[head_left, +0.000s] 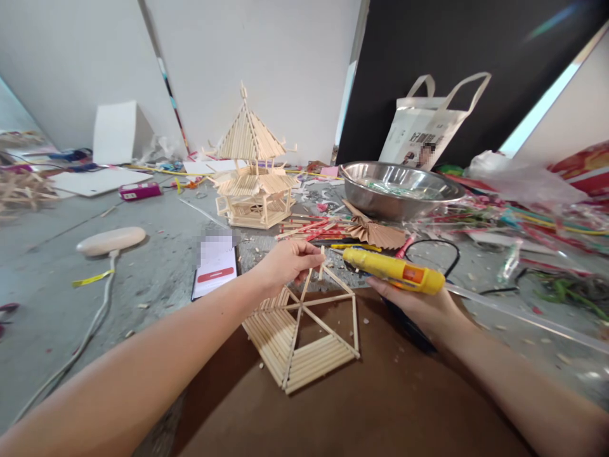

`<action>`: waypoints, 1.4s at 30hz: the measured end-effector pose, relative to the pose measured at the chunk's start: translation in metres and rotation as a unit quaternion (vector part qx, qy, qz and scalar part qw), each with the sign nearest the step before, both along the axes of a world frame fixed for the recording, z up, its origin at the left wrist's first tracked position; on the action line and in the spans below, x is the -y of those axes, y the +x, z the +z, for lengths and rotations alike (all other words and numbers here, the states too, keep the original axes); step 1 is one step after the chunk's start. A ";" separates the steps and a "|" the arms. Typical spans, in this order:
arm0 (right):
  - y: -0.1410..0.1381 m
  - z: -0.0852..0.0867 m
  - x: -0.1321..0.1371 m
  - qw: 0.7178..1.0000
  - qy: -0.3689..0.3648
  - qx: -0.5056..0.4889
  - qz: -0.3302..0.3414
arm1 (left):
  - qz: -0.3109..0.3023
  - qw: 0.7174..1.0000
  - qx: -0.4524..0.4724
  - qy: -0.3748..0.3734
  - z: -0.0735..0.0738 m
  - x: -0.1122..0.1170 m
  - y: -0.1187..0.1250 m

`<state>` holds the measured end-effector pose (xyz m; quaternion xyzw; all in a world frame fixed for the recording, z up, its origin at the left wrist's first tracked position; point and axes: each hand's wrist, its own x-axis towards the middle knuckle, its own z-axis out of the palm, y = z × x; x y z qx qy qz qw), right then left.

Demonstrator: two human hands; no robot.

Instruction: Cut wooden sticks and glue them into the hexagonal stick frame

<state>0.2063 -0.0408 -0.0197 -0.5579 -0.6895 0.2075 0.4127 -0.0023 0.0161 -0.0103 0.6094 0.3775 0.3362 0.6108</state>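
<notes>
My left hand (291,261) pinches a short wooden stick (322,255) held upright near the far corner of a hexagonal stick frame (326,355). In my right hand (423,308) is a yellow hot glue gun (390,270), its nozzle pointing left toward that stick. Spokes cross at the middle of the frame. Rows of sticks fill its left and front sections, while the right ones are open outlines. The left hand and wrist hide part of the far left side. Under the frame lies a brown board (380,406).
A stick pavilion model (254,184) stands behind, with a steel basin (404,197) and a white bag (419,130) to its right. Red-tipped sticks (314,227) and a folded brown paper fan (375,231) lie between. A phone (216,266) and a corded white device (111,241) are left.
</notes>
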 end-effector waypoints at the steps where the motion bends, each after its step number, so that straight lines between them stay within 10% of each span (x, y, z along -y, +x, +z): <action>1: 0.000 0.000 0.000 1.000 -0.004 -0.007 0.002 | -0.001 1.000 -0.007 0.006 0.000 0.001 0.000; 42: 0.005 -0.006 -0.002 1.000 -0.002 -0.008 0.013 | -0.001 0.994 -0.090 0.060 0.009 0.006 0.002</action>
